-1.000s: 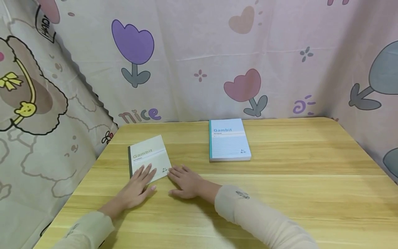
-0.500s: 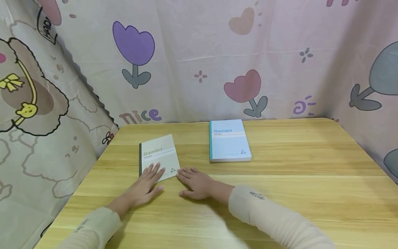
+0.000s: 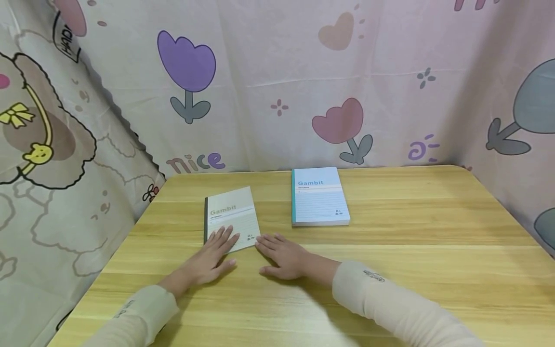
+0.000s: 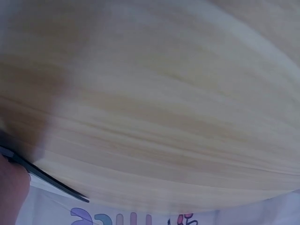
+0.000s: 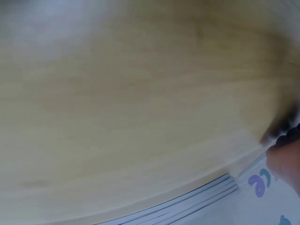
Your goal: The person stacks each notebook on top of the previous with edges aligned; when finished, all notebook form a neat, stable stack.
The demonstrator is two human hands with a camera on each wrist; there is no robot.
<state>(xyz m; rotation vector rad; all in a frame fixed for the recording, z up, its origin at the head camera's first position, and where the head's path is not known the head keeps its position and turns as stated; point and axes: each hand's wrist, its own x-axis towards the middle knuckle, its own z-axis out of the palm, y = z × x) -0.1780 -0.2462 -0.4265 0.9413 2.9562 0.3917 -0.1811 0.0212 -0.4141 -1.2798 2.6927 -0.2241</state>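
A cream notebook [image 3: 234,205] marked "Gambit", with a dark spine, lies slightly turned on the wooden table. The fingers of my left hand [image 3: 210,260] rest flat on its lower left part and cover its near left corner. My right hand [image 3: 284,258] lies palm down with straight fingers, its fingertips touching the notebook's near right corner. To the right, a thicker blue notebook or stack of notebooks [image 3: 320,205] has a teal spine; in the right wrist view its layered edges [image 5: 187,201] show. The left wrist view catches the dark spine [image 4: 51,180] beside a bit of my hand.
The wooden table [image 3: 412,250] reaches back to a printed cloth [image 3: 260,72] with tulips and hearts. Another patterned cloth [image 3: 65,217] hangs along the left side. Bare tabletop lies between the two notebook places.
Both hands and the cream notebook have slid to the right across the table, nearer the blue notebooks. The blue ones have stayed where they were.
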